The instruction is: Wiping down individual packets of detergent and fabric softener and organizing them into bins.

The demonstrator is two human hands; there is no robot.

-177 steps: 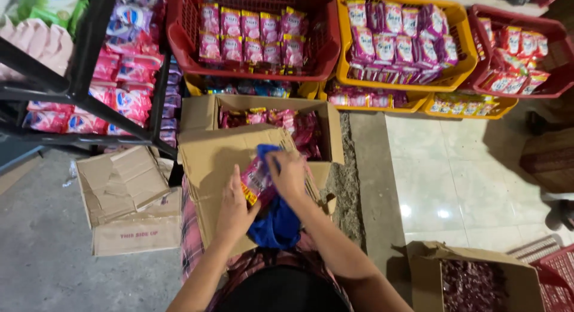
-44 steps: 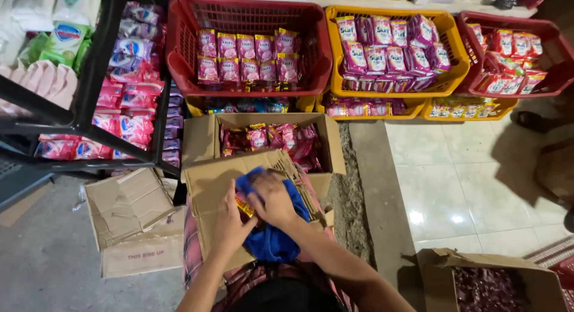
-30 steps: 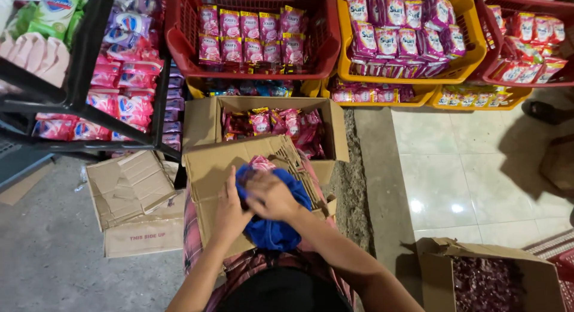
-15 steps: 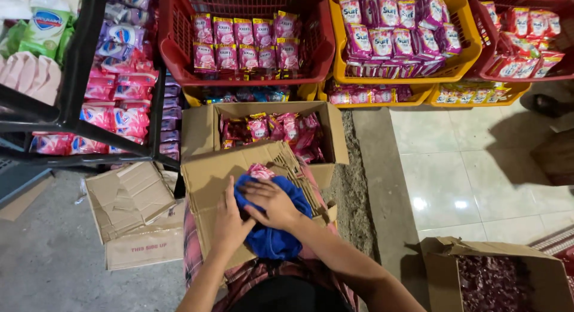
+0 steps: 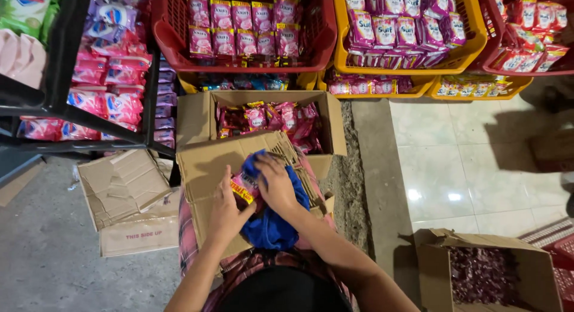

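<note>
Seen from above, a person sits on the floor among shop stock. At far left, a dark metal shelf (image 5: 66, 78) holds pink packets, and one flattened cardboard box (image 5: 128, 198) lies on the grey floor. In the middle, a cardboard sheet (image 5: 203, 168) rests across the lap. The left hand (image 5: 226, 207) curls around a pink sachet pack (image 5: 244, 189), fingers closed on its lower edge. The right hand (image 5: 276, 183) presses down on a blue cloth (image 5: 272, 225), fingers bent over it, touching the pack's right side. Just beyond, one open box (image 5: 269, 117) holds pink sachets. Above stand two red baskets (image 5: 173, 31) and two yellow baskets (image 5: 341, 49) of sachets. At lower right, a second open box (image 5: 436, 270) holds dark red packets.
</note>
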